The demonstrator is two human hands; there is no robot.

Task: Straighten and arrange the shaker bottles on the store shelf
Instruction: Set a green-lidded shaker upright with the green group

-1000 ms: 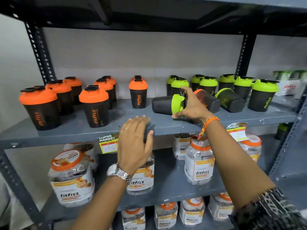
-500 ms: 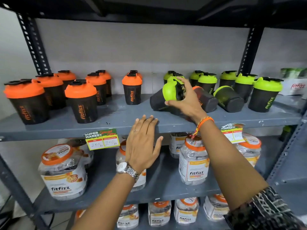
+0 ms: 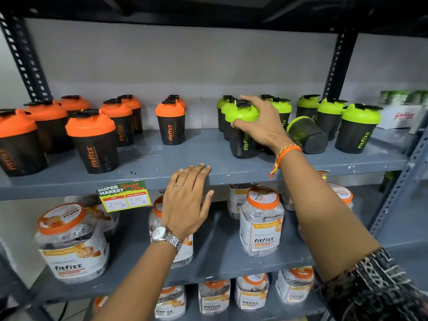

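Note:
My right hand [image 3: 257,123] grips the green lid of a black shaker bottle [image 3: 243,144], which stands upright on the grey shelf [image 3: 185,158] in front of other green-lidded shakers. To its right one green-lidded shaker [image 3: 305,135] lies on its side, base toward me. More green-lidded shakers [image 3: 359,128] stand upright at the right. Several orange-lidded shakers [image 3: 92,140] stand at the left, and a pair [image 3: 171,121] near the middle. My left hand [image 3: 187,200] rests flat against the shelf's front edge, fingers apart, holding nothing.
A yellow price tag [image 3: 124,195] hangs on the shelf edge. Clear jars with orange lids [image 3: 261,218] fill the lower shelves. Dark perforated uprights [image 3: 25,61] frame the shelf. White boxes [image 3: 403,117] sit at the far right.
My right hand has lifted the green-lidded shaker from lying on its side and set it upright. The left hand moved up to the shelf edge.

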